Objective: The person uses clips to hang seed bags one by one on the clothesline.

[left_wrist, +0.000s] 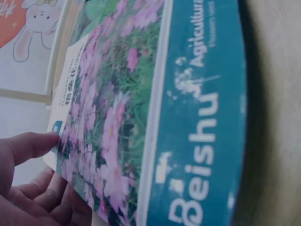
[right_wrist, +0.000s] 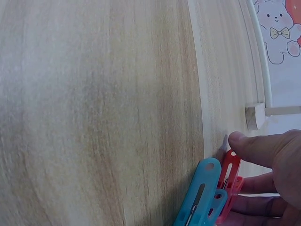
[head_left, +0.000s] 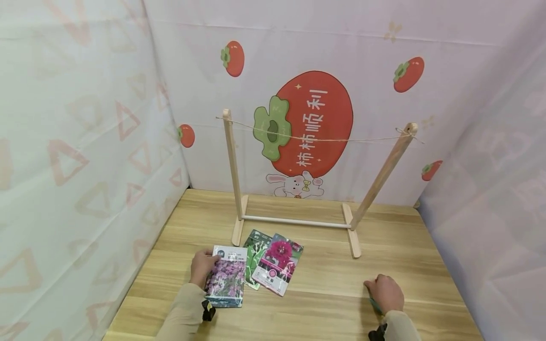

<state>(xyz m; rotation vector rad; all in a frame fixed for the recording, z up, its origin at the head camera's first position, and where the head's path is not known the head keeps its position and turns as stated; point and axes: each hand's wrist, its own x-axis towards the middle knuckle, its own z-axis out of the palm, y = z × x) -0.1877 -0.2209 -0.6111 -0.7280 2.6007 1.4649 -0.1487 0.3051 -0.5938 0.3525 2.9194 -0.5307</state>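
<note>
My left hand [head_left: 201, 268] pinches a seed packet [head_left: 226, 277] by its upper left edge, thumb on the front and fingers behind. The packet shows pink flowers, a white top and a teal bottom band lettered "Beishu" in the left wrist view. Just right of it, a magenta-flower seed packet [head_left: 279, 265] overlaps a green seed packet [head_left: 255, 251] on the table. At the right, my right hand [head_left: 387, 293] holds a red clothespin [right_wrist: 230, 172] between thumb and fingers, low over the table. A blue clothespin [right_wrist: 200, 190] is right beside the red one.
Behind the packets stands a wooden frame [head_left: 379, 182] with two posts, a white lower bar [head_left: 298, 221] and a string [head_left: 315, 139] tied between the post tops. Printed cloth walls [head_left: 204, 166] enclose the wooden table [head_left: 315, 312].
</note>
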